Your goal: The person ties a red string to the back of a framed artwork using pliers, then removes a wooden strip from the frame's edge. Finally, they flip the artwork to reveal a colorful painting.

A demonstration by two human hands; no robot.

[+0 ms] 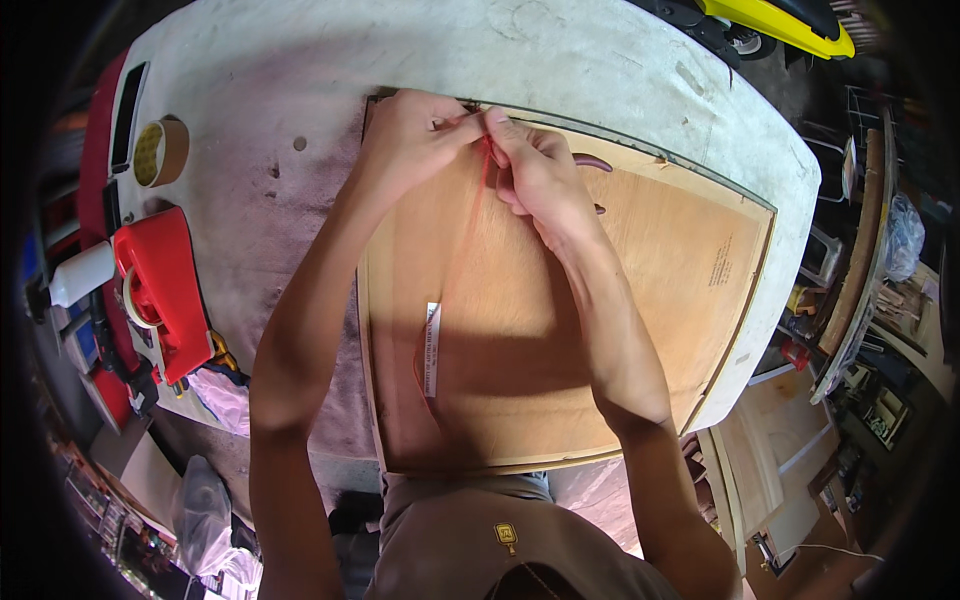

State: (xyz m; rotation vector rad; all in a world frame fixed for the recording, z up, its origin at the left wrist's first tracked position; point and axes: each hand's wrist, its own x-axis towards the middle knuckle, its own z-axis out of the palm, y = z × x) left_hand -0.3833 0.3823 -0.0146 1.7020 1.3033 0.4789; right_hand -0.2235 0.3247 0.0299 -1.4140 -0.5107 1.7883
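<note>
A framed wooden panel (660, 290) lies flat on the table, its plywood face up. At its far edge my left hand (425, 135) and my right hand (540, 165) meet with fingertips pinched together. Both are closed on a thin red string (476, 205), which trails down the panel toward me and curves past a white label strip (432, 350). Two dark red curved handles (594, 162) stick out from behind my right hand. Whether that hand holds this tool or it lies on the panel, I cannot tell. The fingers hide the string's end.
The panel rests on a worn pale table cover (560, 50). At the left are a roll of brown tape (162, 153), a red plastic case (165, 290) and a white bottle (82, 275). Wooden boards (765, 470) stand at the lower right, and a yellow object (790, 25) is at the far right.
</note>
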